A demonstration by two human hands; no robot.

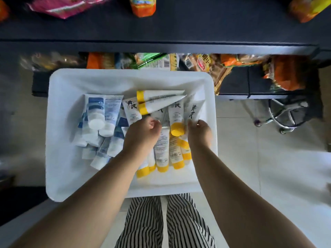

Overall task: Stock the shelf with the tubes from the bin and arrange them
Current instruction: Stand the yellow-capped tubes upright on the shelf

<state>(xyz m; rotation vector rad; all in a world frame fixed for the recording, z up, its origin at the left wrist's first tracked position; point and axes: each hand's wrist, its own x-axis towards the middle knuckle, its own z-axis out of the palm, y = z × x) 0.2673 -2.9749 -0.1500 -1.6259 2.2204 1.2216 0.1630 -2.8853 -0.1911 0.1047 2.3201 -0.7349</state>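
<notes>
Nearest me, both hands reach into the white rectangular plastic bin [59, 122]. My left hand [143, 133] curls over the yellow-capped white tubes [162, 149]; my right hand [199, 133] pinches one tube's end. I should grab several aligned tubes together before lifting towards the dark shelf [161, 29] beyond.

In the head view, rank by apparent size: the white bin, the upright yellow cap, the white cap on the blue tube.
1. white bin
2 and 3. yellow cap and white cap look alike in size; no ranking.
</notes>
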